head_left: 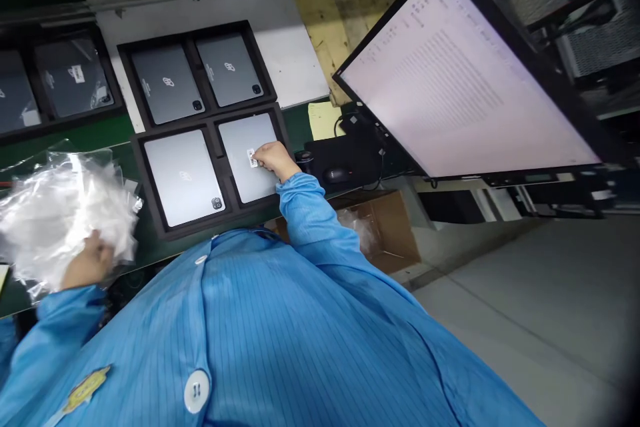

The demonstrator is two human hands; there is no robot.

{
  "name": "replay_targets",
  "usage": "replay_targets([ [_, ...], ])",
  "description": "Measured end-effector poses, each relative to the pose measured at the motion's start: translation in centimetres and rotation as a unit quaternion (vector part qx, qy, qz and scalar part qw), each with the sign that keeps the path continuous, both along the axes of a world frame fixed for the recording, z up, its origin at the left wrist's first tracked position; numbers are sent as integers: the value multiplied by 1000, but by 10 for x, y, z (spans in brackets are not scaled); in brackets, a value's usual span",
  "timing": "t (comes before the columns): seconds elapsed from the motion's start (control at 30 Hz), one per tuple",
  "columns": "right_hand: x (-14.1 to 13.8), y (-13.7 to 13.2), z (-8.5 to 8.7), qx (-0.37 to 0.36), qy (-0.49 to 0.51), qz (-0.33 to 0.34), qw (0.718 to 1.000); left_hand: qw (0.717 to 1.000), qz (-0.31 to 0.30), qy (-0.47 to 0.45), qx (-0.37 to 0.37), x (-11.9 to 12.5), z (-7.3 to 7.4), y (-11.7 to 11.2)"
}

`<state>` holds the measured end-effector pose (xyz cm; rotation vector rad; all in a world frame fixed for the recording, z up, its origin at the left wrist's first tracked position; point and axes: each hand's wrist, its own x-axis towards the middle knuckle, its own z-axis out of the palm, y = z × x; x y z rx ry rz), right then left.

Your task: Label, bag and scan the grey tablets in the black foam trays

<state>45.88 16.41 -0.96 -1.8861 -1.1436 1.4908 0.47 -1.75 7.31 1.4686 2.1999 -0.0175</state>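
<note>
My right hand (275, 159) reaches over a silver tablet (250, 180) in the near tray, its fingertips pinched at a small white label (252, 158) with printing on it. I cannot tell whether the label is stuck down. Beside it, in the same dark tray (219, 165), lies a second silver tablet (183, 180), back side up, with a camera bump at its lower corner. At the left, my left hand (90, 260) has its fingers curled into a pile of clear plastic bags (60, 200); the fingertips are partly hidden there.
Behind lies another tray (193, 73) with two darker tablets. A third tray (117, 97) at far left holds tablets in clear film. To the right are a tilted monitor (440, 80), a mouse (337, 175), yellow paper (324, 120) and, below, a cardboard box (395, 230).
</note>
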Motion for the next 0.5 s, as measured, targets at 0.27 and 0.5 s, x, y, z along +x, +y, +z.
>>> replay_targets([
  [0.27,9,-28,9,87,38,-62,994,996,21,74,49,42,9,54],
  [0.5,73,-78,26,111,41,-143,983,835,-512,-181,90,255,-48,142],
])
